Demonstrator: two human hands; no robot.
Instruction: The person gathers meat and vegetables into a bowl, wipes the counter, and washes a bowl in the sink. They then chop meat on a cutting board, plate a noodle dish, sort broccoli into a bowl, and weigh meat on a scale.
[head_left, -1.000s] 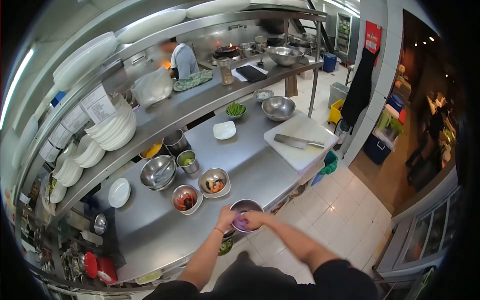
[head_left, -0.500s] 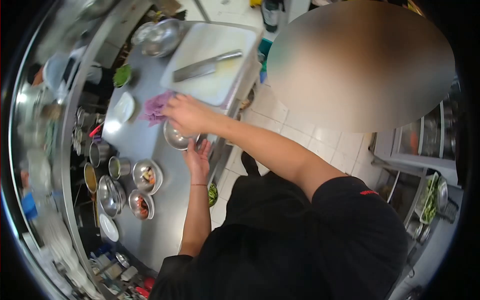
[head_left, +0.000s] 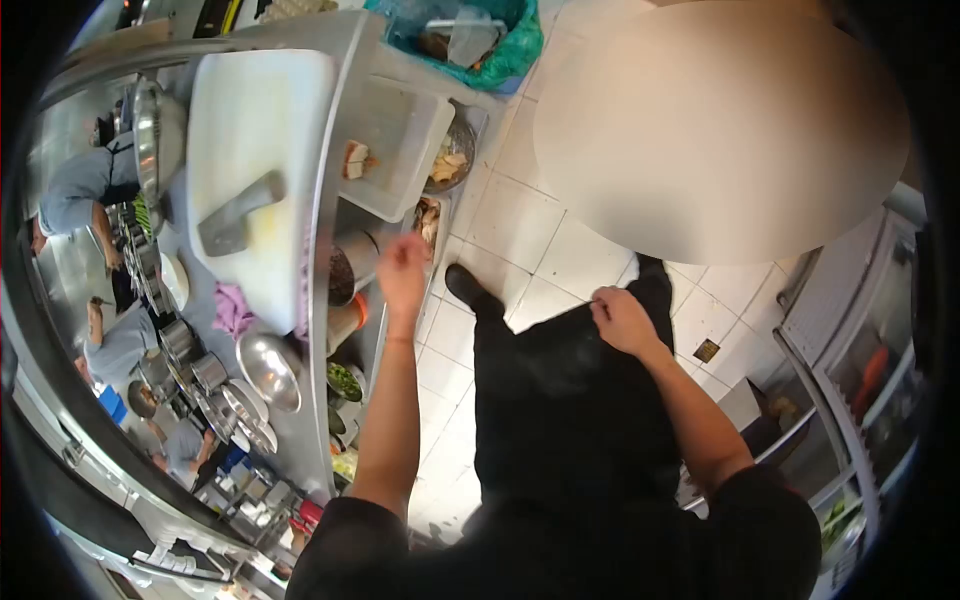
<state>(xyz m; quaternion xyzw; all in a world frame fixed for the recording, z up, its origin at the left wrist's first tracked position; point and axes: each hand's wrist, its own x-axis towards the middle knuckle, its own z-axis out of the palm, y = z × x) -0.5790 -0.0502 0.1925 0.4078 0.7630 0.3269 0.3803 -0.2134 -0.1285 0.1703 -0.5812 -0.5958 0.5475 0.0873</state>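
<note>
My left hand (head_left: 403,275) is stretched out below the edge of the steel counter (head_left: 318,200), close to a round container (head_left: 345,272) on the lower shelf. It is blurred and I see nothing in it. My right hand (head_left: 620,318) rests against my black trousers with the fingers curled in, holding nothing. On the counter a purple cloth (head_left: 232,310) lies beside a steel bowl (head_left: 270,368). A cleaver (head_left: 240,215) lies on the white cutting board (head_left: 255,120).
A white tub (head_left: 400,140) with food and small bowls sit on the lower shelf. A bin with a green bag (head_left: 485,35) stands at the top. Several steel bowls (head_left: 225,405) line the counter. Other people work behind the counter on the left. White floor tiles lie below me.
The view has swung down towards the floor and my legs. My right hand left the purple cloth on the counter and dropped to my trousers. My left hand came off the bowl and went under the counter edge.
</note>
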